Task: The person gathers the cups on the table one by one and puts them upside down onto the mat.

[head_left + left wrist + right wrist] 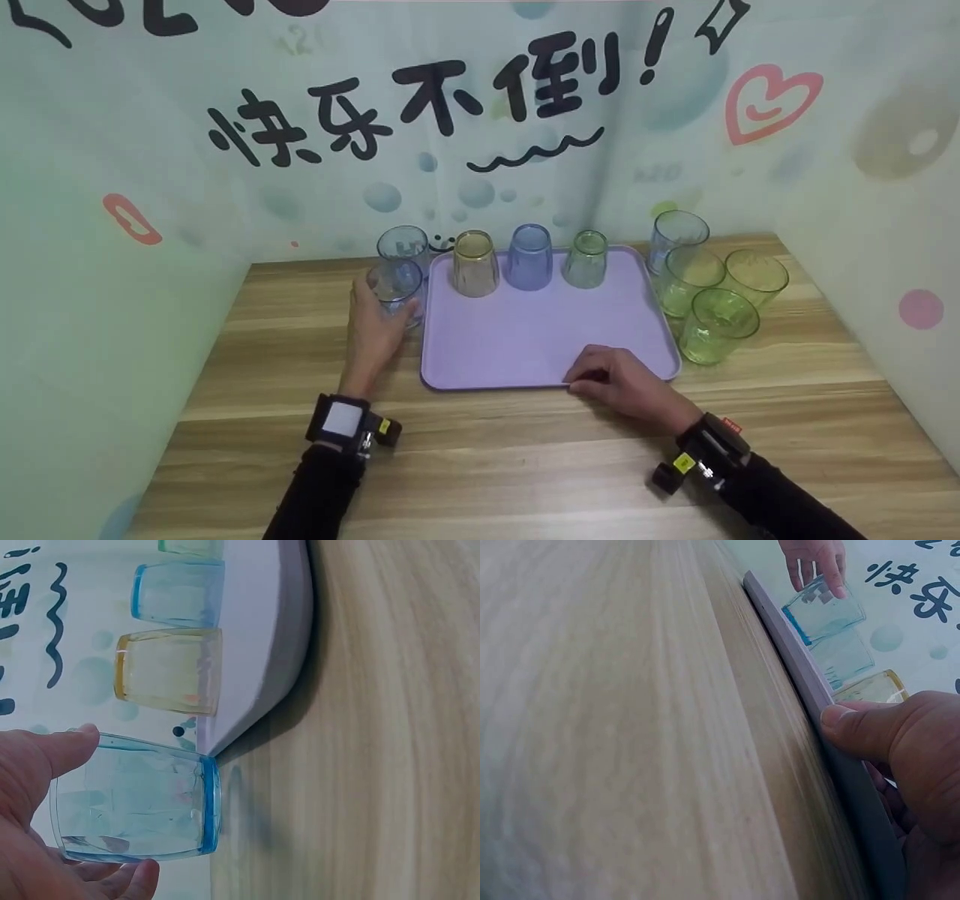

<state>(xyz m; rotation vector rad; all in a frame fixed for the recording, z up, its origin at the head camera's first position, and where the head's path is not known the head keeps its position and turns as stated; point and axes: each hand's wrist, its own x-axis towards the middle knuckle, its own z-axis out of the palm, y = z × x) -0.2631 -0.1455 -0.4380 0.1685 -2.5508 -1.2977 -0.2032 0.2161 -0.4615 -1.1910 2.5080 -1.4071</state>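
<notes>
- Blue-rimmed glass tumbler (396, 289) stands upright on the wooden table (480, 465), just beside the left edge of the lilac tray (525, 337); the left hand (373, 330) wraps thumb and fingers round its side, likely a sideways hold that lets it be lifted clear of its neighbours.
- In the left wrist view that tumbler (135, 799) has the thumb along one wall and a fingertip on the other, so the hold is closed on the glass, not loose.
- A second clear-blue tumbler (403, 244) sits just behind it, near the tray's back-left corner.
- On the tray, three glasses stand rim-down in a row along the far edge: an amber one (475, 264), a blue one (530, 257) and a green one (586, 259). The row leaves the front of the tray bare.
- The right hand (622, 379) rests at the tray's near edge; the right wrist view shows its thumb (870, 727) pressed on the rim with fingers curled under, probably steadying the tray.
- To the right of the tray stand four upright tumblers: one pale blue (677, 238) and three green (718, 324), close together.
- The backdrop bears black brush lettering, 快乐不倒! (420, 109), with a red heart (769, 101) beside it; more writing at the top is cut off.
- No brand or label can be made out on the glasses.
</notes>
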